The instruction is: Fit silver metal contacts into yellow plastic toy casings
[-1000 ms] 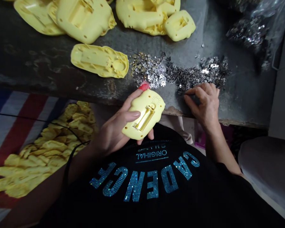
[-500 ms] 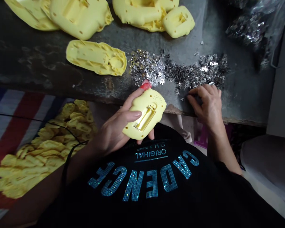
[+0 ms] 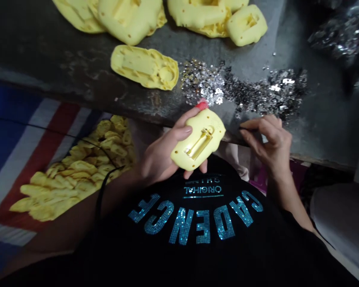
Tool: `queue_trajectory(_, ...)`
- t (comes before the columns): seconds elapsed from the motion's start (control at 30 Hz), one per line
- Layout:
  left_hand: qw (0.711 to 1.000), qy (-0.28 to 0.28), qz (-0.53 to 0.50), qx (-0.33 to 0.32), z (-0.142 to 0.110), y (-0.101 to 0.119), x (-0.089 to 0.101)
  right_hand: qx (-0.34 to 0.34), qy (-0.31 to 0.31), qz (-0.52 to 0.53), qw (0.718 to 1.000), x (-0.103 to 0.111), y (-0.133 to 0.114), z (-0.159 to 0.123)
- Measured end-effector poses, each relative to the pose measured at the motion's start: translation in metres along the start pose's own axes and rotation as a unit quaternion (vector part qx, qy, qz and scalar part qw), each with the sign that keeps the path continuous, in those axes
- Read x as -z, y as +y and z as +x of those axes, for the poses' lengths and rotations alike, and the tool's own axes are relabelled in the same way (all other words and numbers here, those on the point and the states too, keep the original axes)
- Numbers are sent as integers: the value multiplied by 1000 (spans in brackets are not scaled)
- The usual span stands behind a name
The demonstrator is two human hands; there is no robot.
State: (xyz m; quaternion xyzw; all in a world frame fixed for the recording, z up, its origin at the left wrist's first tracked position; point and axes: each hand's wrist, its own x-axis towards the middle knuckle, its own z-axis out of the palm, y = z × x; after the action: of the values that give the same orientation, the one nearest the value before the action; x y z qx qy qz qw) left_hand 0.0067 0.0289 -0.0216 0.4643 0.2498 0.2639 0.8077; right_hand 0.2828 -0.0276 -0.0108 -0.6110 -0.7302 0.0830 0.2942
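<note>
My left hand (image 3: 164, 153) is closed around a yellow plastic casing half (image 3: 184, 149), held in front of my chest. A rectangular battery compartment (image 3: 201, 143) and several screw holes show on its upturned face. Red wrapping (image 3: 202, 105) covers the tip of my left index finger. To the right, my right hand (image 3: 271, 139) hovers by the table's front edge with thumb and forefinger pinched together. Whatever is between those fingertips is too small to make out. Just beyond both hands lies a heap of small shiny metal contact pieces (image 3: 257, 93).
A long yellow shell (image 3: 143, 67) lies left of the metal pieces on the dark table (image 3: 86, 75). Larger yellow casings (image 3: 131, 20) sit at the back. Clear bags of metal parts (image 3: 341, 36) stand back right. Below left, yellow parts (image 3: 77, 171) are piled on striped sheeting (image 3: 44, 155).
My right hand has drawn back from the metal pieces, nearer the table edge and the casing. My left hand keeps its hold on the casing. The whole view has shifted.
</note>
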Motion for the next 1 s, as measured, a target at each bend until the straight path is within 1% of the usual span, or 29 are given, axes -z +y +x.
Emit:
queue_trajectory(0.1, 1000, -11, -16, 11, 0, 3, -5, 51, -20, 101, 993, 7, -16, 8)
queue_trajectory(0.2, 999, 2, -22, 29, -2, 9, -13, 93, -38, 121, 988, 9, -28, 18)
queue_trajectory(0.33, 997, 29, -17, 63, -4, 20, -23, 152, -58, 129, 978, 10, -36, 30)
queue_trajectory(0.47, 997, 37, -10, 71, -5, 25, -26, 188, -73, 86, 976, 14, -43, 37)
queue_trajectory(0.67, 997, 48, 7, 66, -4, 25, -28, 220, -90, 5, 971, 20, -52, 39)
queue_trajectory(0.8, 994, 65, 23, 85, -3, 28, -31, 241, -87, -30, 966, 20, -54, 39)
queue_trajectory(0.9, 993, 70, 6, 95, -2, 30, -33, 260, -77, -57, 961, 20, -55, 37)
queue_trajectory(1.0, 993, 73, -29, 92, -1, 30, -34, 265, -72, -82, 958, 19, -57, 34)
